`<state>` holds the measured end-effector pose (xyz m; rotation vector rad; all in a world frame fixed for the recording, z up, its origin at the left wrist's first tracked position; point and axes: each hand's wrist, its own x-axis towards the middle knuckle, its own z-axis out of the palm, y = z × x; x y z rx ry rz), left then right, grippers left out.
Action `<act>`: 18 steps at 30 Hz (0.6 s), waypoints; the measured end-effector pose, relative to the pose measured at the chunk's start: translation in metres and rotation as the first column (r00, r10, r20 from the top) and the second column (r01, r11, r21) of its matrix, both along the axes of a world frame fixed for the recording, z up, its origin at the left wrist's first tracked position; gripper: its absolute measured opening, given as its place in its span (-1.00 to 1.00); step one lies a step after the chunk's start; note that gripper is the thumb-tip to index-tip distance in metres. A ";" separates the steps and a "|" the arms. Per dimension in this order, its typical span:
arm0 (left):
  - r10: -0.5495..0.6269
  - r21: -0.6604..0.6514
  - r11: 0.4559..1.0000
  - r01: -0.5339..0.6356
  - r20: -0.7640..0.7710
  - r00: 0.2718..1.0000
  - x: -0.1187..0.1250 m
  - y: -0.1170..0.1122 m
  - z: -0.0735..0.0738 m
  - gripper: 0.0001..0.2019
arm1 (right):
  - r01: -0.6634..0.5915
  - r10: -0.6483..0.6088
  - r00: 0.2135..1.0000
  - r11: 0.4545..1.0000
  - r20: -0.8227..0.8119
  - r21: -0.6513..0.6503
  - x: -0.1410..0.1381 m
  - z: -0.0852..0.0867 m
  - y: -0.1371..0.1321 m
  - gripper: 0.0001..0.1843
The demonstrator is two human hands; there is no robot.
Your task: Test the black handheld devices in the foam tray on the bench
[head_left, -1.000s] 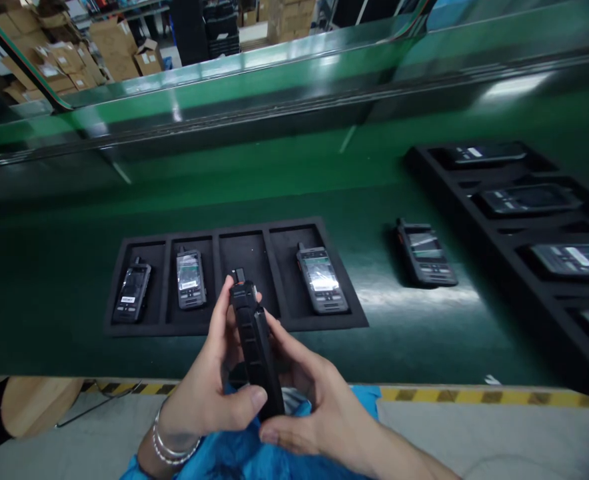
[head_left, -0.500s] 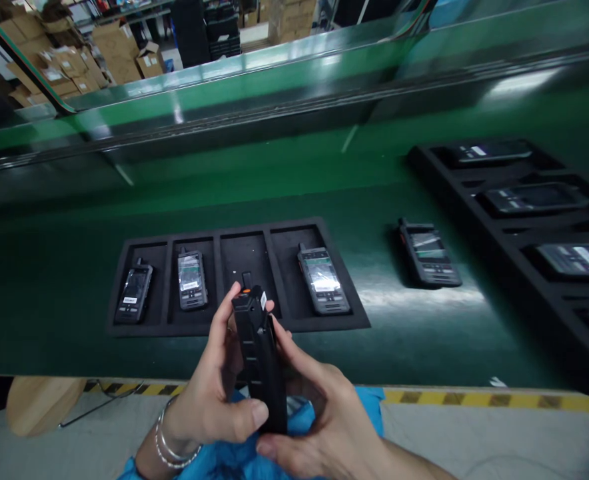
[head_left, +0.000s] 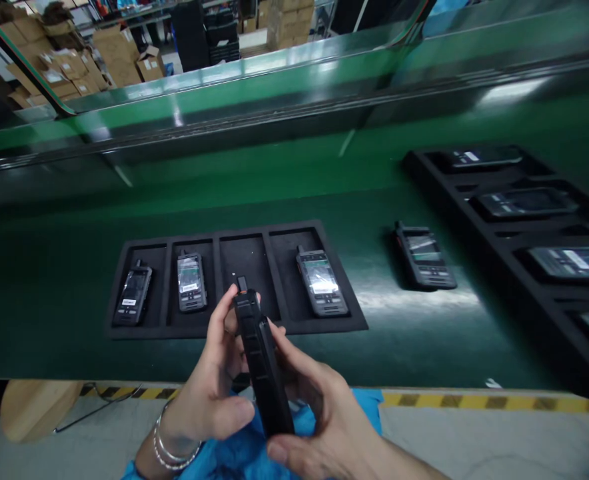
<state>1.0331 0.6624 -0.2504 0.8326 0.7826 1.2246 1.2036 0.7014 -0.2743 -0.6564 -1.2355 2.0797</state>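
Both hands hold one black handheld radio [head_left: 260, 357] upright on its edge, its stub antenna pointing away from me, above the near edge of the green conveyor belt [head_left: 274, 180]. My left hand [head_left: 209, 393] wraps it from the left, thumb across the lower part. My right hand [head_left: 319, 413] grips it from the right with fingers along its side. Just beyond lies a black foam tray [head_left: 342, 320] with three radios; its third slot [head_left: 247, 263] holds none.
A loose radio [head_left: 424, 257] lies on the belt to the right of the tray. A longer black tray [head_left: 504, 220] with several devices runs along the right. A yellow-black striped edge [head_left: 474, 402] borders the belt. A round wooden stool [head_left: 34, 407] is at lower left. Cardboard boxes [head_left: 59, 63] are stacked far back.
The radio has turned slightly in my hands and tilted a little, its lower end moving right. Both hands keep their grip; the trays and loose radio stay put.
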 end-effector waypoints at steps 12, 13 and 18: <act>0.123 -0.066 0.986 -0.152 -0.317 0.940 0.006 0.014 -0.037 -0.02 | -0.041 0.047 0.990 0.998 0.131 -0.044 -0.013 -0.025 0.022 -0.02; 0.109 -0.047 0.989 -0.138 -0.392 0.914 -0.003 0.017 -0.038 -0.02 | -0.017 0.027 0.992 0.996 0.122 -0.082 -0.014 -0.030 0.026 -0.10; 0.342 0.158 0.851 -0.501 -0.891 0.299 -0.052 0.039 -0.047 -0.13 | 0.242 -0.243 0.911 0.969 0.333 0.047 -0.024 -0.053 0.053 -0.27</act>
